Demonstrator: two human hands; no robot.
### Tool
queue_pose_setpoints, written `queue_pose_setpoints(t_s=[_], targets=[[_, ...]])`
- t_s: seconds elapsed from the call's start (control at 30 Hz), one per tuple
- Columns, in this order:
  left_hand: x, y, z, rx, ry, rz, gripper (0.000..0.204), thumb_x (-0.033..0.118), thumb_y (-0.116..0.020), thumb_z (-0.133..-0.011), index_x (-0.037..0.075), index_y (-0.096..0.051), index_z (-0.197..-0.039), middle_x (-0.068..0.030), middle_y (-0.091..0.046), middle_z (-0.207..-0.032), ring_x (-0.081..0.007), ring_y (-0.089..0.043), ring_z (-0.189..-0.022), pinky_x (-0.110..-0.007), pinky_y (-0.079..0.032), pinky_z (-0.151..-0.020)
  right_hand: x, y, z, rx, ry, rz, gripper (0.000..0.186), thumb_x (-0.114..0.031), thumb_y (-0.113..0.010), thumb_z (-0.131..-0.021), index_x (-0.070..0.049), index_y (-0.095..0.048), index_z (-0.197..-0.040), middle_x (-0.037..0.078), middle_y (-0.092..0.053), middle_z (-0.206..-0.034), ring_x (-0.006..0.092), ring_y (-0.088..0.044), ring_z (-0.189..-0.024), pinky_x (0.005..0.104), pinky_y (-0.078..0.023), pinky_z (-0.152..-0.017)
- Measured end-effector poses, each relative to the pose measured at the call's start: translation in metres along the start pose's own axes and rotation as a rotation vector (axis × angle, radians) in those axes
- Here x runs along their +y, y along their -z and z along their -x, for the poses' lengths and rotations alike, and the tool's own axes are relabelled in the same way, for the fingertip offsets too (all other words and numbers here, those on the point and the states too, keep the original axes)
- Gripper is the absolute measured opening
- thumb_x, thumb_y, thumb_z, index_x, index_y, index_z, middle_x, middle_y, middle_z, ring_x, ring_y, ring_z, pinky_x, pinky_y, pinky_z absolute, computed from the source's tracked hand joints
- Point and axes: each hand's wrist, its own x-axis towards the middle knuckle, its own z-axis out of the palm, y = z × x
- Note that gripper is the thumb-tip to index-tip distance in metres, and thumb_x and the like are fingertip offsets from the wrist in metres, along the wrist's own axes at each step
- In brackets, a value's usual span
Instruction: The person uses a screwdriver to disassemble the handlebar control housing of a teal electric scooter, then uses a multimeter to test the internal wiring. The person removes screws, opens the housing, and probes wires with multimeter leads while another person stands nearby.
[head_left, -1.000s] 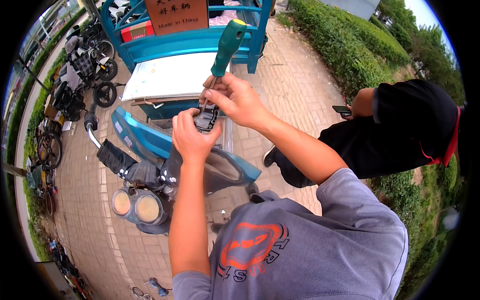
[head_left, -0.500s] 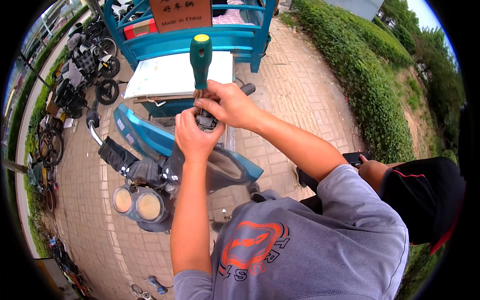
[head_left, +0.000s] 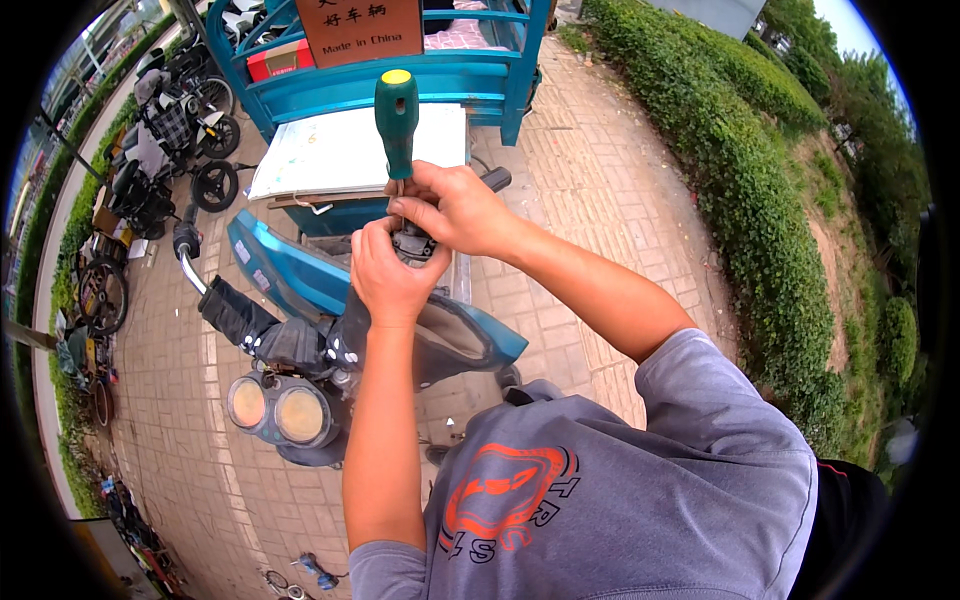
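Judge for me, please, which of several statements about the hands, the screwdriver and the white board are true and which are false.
1. The screwdriver stands with its handle up. True.
2. Its handle is red. False: it is green with a yellow end.
3. The right hand has its fingers at the shaft, below the handle. True.
4. The white board lies beyond the hands. True.
5. The left hand wears a glove. False: it is bare.

Teal cart (head_left: pixel 330 85), green screwdriver (head_left: pixel 397 125) popping

The screwdriver's dark green is ending in yellow, the shirt (head_left: pixel 620 470) is rocking grey with an orange-red design, the headlights (head_left: pixel 303 415) are showing tan, the sign (head_left: pixel 360 30) is looking rusty orange, and the paving (head_left: pixel 170 350) is running pinkish-beige brick.
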Motion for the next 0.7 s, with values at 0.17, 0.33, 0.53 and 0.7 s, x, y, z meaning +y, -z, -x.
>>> queue_pose_setpoints(t_s=[0.17, 0.33, 0.53, 0.7], targets=[[-0.002, -0.003, 0.001, 0.025, -0.032, -0.047, 0.051, 0.029, -0.087, -0.06, 0.006, -0.054, -0.092, -0.0078, -0.057, -0.083, -0.0313, -0.056, -0.08, -0.042, -0.049, -0.065, -0.004, 0.004, -0.006, -0.013, 0.139, 0.116, 0.018, -0.009, -0.074, -0.084, 0.002, -0.064, -0.094, 0.011, -0.069, -0.079, 0.02, -0.068, -0.071, 0.0314, -0.054, -0.066], [-0.002, -0.002, 0.0, 0.023, -0.028, -0.036, 0.05, 0.028, -0.086, -0.06, 0.006, -0.051, -0.088, -0.0081, -0.055, -0.081, -0.0318, -0.055, -0.078, -0.042, -0.048, -0.064, -0.009, 0.001, -0.009, -0.057, 0.042, 0.006, 0.016, -0.006, -0.074, -0.082, 0.001, -0.067, -0.094, 0.011, -0.069, -0.08, 0.0211, -0.068, -0.075, 0.0305, -0.055, -0.069], [-0.002, -0.006, 0.0, 0.012, -0.01, -0.043, 0.049, 0.027, -0.086, -0.059, 0.006, -0.052, -0.089, -0.0082, -0.055, -0.082, -0.0317, -0.056, -0.079, -0.042, -0.048, -0.065, 0.006, 0.003, -0.011, -0.115, 0.025, -0.144, 0.018, -0.004, -0.071, -0.084, 0.004, -0.066, -0.099, 0.013, -0.072, -0.09, 0.0211, -0.071, -0.084, 0.032, -0.057, -0.074], [-0.003, -0.001, 0.003, -0.031, 0.049, -0.039, 0.052, 0.027, -0.087, -0.059, 0.006, -0.056, -0.095, -0.0082, -0.059, -0.087, -0.0312, -0.057, -0.084, -0.041, -0.049, -0.069, 0.005, 0.017, -0.017, -0.158, 0.099, -0.023, 0.018, -0.002, -0.067, -0.088, 0.006, -0.064, -0.105, 0.014, -0.072, -0.092, 0.0191, -0.07, -0.088, 0.0329, -0.057, -0.078]])
